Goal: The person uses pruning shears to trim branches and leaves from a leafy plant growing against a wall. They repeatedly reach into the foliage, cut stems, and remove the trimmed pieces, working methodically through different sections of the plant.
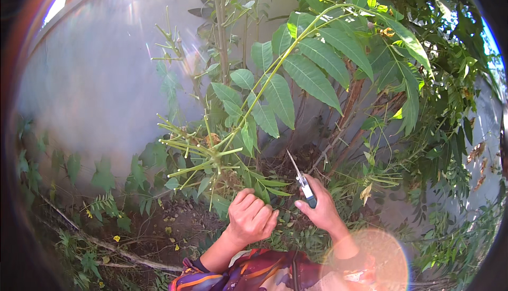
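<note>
My left hand is curled into a fist at the foot of a trimmed plant. Green leaflets come out right at the top of the fist; the part within the palm is hidden. My right hand holds garden snips with a narrow pointed blade and a white and dark handle. The blade points up and away, apart from any stem. Above my left hand spreads a cluster of pale cut leaf stalks. One long compound leaf still arches from it up to the right.
A pale wall rises behind the plants. Dense foliage and brown woody stems crowd the right. Another cut-back stem stands behind the cluster. A long dry branch lies on the ground at lower left. Bright sun glare comes from above.
</note>
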Available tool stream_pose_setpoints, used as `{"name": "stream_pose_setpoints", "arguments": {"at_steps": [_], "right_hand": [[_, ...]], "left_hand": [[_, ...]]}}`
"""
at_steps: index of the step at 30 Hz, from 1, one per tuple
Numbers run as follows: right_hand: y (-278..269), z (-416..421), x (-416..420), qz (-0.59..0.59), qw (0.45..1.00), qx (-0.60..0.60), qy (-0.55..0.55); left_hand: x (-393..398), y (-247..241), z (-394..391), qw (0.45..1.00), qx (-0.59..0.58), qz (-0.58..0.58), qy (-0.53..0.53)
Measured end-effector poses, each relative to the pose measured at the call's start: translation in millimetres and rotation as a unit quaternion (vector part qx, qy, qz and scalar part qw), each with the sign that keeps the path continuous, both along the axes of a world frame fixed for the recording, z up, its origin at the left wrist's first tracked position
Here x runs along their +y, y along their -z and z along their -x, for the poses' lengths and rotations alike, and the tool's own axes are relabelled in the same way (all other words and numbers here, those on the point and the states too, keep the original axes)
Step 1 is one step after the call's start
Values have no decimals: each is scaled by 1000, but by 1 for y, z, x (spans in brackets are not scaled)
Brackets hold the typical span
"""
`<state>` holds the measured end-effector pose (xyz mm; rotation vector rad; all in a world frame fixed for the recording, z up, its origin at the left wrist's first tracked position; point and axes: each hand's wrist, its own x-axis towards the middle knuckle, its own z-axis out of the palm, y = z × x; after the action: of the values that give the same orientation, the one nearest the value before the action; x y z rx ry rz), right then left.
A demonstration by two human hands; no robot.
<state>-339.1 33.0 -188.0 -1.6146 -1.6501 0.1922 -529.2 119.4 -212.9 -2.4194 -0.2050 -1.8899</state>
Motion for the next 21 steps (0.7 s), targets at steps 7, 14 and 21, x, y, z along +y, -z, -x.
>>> {"name": "stream_pose_setpoints", "arguments": {"at_steps": [7,14,21], "right_hand": [[-63,38,41,-93,991,-26,-92],[-93,55,73,-133,983,-74,-98],[-88,36,72,-132,988,-72,-36]], "left_hand": [[41,29,16,964,129,99,-209],[123,55,70,934,88,144,-314],[200,100,111,923,58,104,-365]]}}
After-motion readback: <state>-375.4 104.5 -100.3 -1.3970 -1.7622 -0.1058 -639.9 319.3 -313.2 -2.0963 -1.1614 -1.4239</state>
